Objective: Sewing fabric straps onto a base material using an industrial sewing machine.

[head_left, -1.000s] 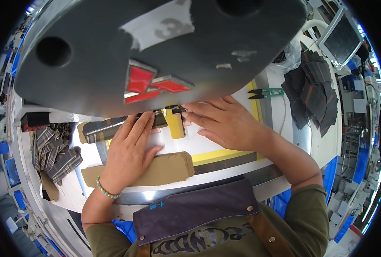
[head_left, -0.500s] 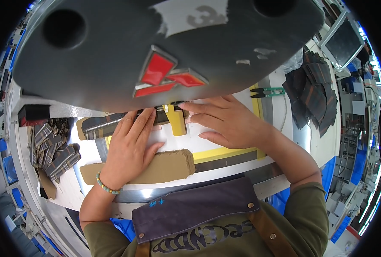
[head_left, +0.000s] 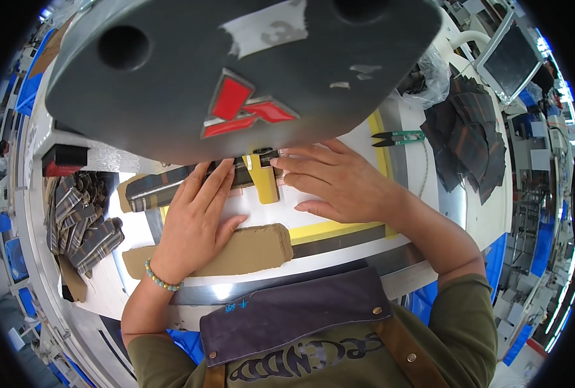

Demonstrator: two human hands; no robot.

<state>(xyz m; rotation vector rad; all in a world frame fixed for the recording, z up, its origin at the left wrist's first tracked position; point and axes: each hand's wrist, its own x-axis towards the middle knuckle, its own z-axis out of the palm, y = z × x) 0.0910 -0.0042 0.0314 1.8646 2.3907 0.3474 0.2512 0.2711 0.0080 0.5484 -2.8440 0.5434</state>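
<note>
My left hand (head_left: 195, 223) lies flat, fingers outstretched, with its fingertips pressing a dark plaid fabric strip (head_left: 161, 184). Beneath the palm is a brown cardboard piece (head_left: 261, 249). My right hand (head_left: 345, 183) is spread on the white bed, its fingertips beside a yellow guide piece (head_left: 266, 184) and the dark end of the strip. That guide stands between my two hands. Just beyond the fingertips, the big dark grey sewing machine head (head_left: 171, 97) with a red emblem hides the needle area.
Cut plaid pieces (head_left: 84, 220) are heaped at the left, and dark plaid pieces (head_left: 471, 136) at the right. Green-handled thread snips (head_left: 398, 138) lie right of my right hand. Yellow tape (head_left: 332, 229) borders the white bed. A screen (head_left: 510, 58) stands at the far right.
The view has shifted slightly, so the machine head sits further left and more of the right-hand pile shows. Both hands keep nearly the same place and pose.
</note>
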